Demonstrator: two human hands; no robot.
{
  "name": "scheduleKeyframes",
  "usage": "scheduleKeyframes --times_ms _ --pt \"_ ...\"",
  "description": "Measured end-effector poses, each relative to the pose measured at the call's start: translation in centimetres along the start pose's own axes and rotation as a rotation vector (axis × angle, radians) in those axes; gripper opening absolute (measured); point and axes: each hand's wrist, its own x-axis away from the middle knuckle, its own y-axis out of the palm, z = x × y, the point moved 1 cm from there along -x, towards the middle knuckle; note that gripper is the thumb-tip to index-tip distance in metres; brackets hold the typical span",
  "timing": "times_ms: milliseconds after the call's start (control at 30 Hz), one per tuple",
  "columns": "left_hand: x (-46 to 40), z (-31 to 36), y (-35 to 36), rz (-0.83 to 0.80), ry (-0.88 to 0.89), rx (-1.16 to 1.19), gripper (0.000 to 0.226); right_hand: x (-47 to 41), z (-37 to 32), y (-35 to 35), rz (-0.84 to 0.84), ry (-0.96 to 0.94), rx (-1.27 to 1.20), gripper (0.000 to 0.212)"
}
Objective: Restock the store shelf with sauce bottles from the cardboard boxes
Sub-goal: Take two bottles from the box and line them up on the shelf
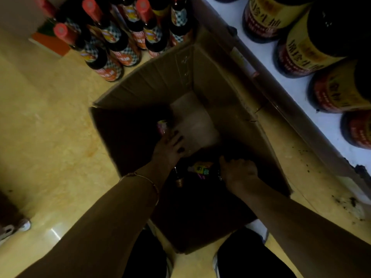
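A person bends over an open cardboard box (152, 81) at the centre of the frame, both arms reaching into it. The left hand (168, 146) lies with fingers spread and fairly straight on a pale sheet (195, 121) inside the box, beside something with a pink label that is too dim to identify. The right hand (239, 171) curls over the dark bottles (198, 169) lying low in the shadowed box; whether it actually grips one cannot be told. A thin bracelet (144, 178) circles the left wrist. Red-capped sauce bottles (112, 37) stand grouped on the yellow floor (44, 117) at upper left. Large dark jars (305, 49) with yellow labels line the white shelf (325, 121) along the right edge.
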Motion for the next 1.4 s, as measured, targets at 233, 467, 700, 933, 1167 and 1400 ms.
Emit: scheduleKeyframes --times_ms 233,467,700,933,1167,1400 --pt "-1.7 -0.9 2.1 0.279 0.137 -0.179 0.037 -1.0 0.6 -0.4 -0.09 -0.084 -0.214 0.064" --pt "2.2 -2.3 -1.3 0.031 0.159 0.058 0.052 2.9 0.8 -3.0 -0.177 -0.178 -0.395 0.066" --pt "8.5 -5.0 -1.2 0.051 -0.039 0.773 0.091 5.2 -0.3 -2.8 0.13 -0.162 -0.609 0.053" --pt "10.1 -4.8 1.0 0.313 -0.387 1.379 0.084 4.3 -4.7 -2.3 0.355 -0.376 -0.932 0.05" --pt "11.2 -4.4 1.6 0.336 -0.452 1.543 0.096 1.0 -7.7 -1.4 0.576 -0.203 -0.643 0.052" --pt "12.5 -4.3 0.5 0.38 -0.457 1.557 0.09 -0.5 -5.0 -1.1 0.419 -0.264 -1.118 0.053"
